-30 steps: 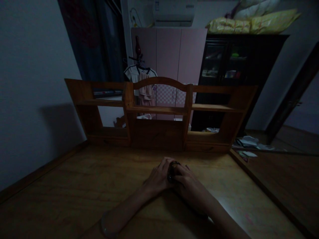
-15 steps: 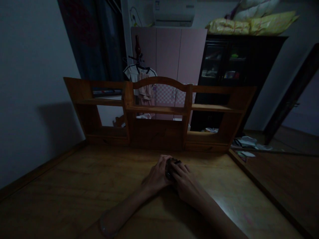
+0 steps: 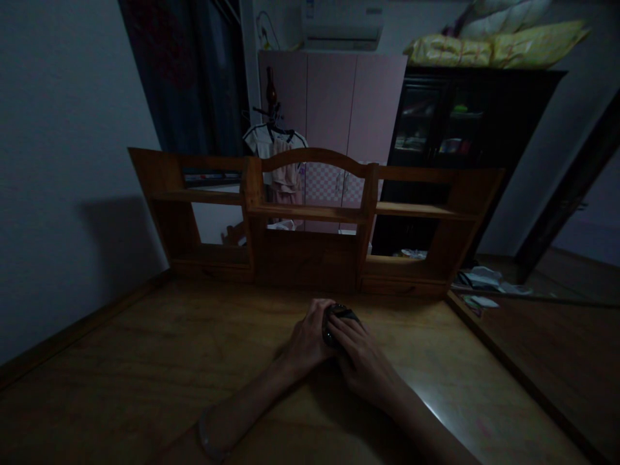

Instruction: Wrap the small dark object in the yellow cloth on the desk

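A small, dark, shiny, rounded object (image 3: 328,332) sits between my hands above the wooden table top (image 3: 203,349); its kind is hard to make out in the dim light. My left hand (image 3: 310,336) curls around its left side. Across its top and right side lie the fingers of my right hand (image 3: 361,355), close together and covering much of it. The two hands nearly meet below the object, where its lower part is hidden. A thin bracelet (image 3: 204,436) circles my left wrist.
A wooden shelf unit (image 3: 310,212) with open compartments stands along the table's far edge. On the left is a wall (image 3: 72,161); a raised wooden rim (image 3: 504,361) borders the right side. Behind are a pink wardrobe (image 3: 329,110), a dark cabinet (image 3: 513,123) and hanging clothes (image 3: 283,161).
My right fingers have shifted slightly over the object and now lie flatter across its top. My left hand keeps its hold. The whole view has moved a little.
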Motion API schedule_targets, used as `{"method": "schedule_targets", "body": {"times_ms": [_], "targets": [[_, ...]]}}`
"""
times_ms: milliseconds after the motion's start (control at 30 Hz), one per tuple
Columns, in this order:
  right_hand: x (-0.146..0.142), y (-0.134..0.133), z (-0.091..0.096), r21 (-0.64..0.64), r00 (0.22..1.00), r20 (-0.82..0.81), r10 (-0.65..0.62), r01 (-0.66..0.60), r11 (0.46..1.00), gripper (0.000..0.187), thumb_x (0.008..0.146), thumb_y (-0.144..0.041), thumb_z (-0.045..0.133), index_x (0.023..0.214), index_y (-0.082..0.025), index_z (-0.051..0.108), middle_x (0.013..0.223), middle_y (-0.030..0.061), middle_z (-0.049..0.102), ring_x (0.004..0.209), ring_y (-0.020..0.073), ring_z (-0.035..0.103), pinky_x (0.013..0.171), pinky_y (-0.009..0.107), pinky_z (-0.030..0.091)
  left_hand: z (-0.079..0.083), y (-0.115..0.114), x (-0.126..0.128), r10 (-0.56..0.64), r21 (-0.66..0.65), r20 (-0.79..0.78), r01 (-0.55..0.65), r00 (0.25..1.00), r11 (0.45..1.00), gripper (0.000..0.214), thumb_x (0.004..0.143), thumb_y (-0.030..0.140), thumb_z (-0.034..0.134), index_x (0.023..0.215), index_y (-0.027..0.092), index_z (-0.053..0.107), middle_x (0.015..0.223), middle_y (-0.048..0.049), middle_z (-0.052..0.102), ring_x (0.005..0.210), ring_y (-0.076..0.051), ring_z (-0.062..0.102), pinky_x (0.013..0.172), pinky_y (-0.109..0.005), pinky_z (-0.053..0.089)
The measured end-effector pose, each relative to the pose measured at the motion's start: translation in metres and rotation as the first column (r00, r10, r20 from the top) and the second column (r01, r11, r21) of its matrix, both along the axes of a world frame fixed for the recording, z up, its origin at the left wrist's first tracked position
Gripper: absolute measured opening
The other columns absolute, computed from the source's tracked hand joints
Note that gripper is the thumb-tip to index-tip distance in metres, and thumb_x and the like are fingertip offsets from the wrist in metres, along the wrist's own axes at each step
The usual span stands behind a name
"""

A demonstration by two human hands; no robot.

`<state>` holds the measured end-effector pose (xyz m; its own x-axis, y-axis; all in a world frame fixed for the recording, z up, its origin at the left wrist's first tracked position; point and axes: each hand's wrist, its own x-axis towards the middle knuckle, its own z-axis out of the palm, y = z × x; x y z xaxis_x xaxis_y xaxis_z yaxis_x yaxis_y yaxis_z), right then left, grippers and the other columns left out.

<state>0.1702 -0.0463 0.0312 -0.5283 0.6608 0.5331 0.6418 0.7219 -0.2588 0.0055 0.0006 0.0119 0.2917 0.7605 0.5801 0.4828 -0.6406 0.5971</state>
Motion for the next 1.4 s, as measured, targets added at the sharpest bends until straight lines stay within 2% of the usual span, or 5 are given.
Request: {"method": "schedule_targets", "body": {"times_ms": [333, 867, 1033, 1167, 1400], "targets": [[-0.009, -0.010, 0.002, 0.042, 0.991, 0.003, -0.135, 0.135, 0.990, 0.062, 0.078, -0.010, 0.051, 0.139, -0.017, 0.044, 0.131, 0.0130, 0.057, 0.119, 0.0278, 0.052, 0.104, 0.047, 0.042, -0.005, 0.002, -0.004, 0.009, 0.124, -0.069, -0.001, 0.998, 0.992, 0.063, 0.077, 0.021, 0.062, 0.133, 0.025, 0.034, 0.130, -0.0087, 0.044, 0.114, -0.023, 0.055, 0.091, -0.038, 0.051], [-0.005, -0.015, -0.010, -0.113, 0.999, -0.043, 0.028, -0.032, 0.993, 0.076, 0.070, -0.003, 0.043, 0.142, -0.014, 0.021, 0.152, 0.0176, 0.025, 0.144, 0.0279, 0.015, 0.113, 0.057, 0.020, 0.005, 0.005, -0.013, -0.041, 0.186, -0.133, 0.066, 0.990, 0.980, 0.059, 0.083, 0.034, 0.062, 0.133, 0.024, 0.032, 0.133, -0.0117, 0.041, 0.119, -0.024, 0.050, 0.095, -0.039, 0.049], [-0.001, -0.010, -0.008, -0.251, 0.977, -0.212, 0.029, -0.083, 0.964, 0.077, 0.068, 0.001, 0.042, 0.140, -0.021, 0.026, 0.143, 0.0113, 0.037, 0.136, 0.0229, 0.031, 0.111, 0.045, 0.029, 0.003, 0.005, -0.016, -0.030, 0.154, -0.174, 0.058, 0.984, 0.986, 0.071, 0.076, 0.033, 0.070, 0.134, 0.025, 0.029, 0.135, -0.0108, 0.041, 0.121, -0.025, 0.049, 0.094, -0.038, 0.049], [0.002, -0.002, -0.008, -0.341, 0.943, -0.332, -0.012, -0.108, 0.934, 0.056, 0.068, -0.001, 0.044, 0.121, -0.021, 0.041, 0.118, 0.0063, 0.054, 0.111, 0.0210, 0.052, 0.098, 0.036, 0.042, 0.000, 0.006, -0.016, 0.011, 0.151, -0.214, 0.022, 0.977, 0.988, 0.076, 0.073, 0.036, 0.073, 0.134, 0.026, 0.028, 0.136, -0.0102, 0.041, 0.118, -0.026, 0.052, 0.091, -0.039, 0.051], [0.006, 0.004, -0.007, -0.332, 0.944, -0.323, -0.066, -0.048, 0.942, 0.035, 0.072, -0.005, 0.048, 0.103, -0.022, 0.046, 0.100, 0.0036, 0.058, 0.093, 0.0210, 0.054, 0.080, 0.031, 0.047, -0.004, 0.005, -0.012, -0.016, 0.146, -0.284, 0.060, 0.959, 0.987, 0.075, 0.073, 0.034, 0.071, 0.134, 0.026, 0.030, 0.134, -0.0094, 0.044, 0.118, -0.027, 0.052, 0.089, -0.038, 0.051]]}}
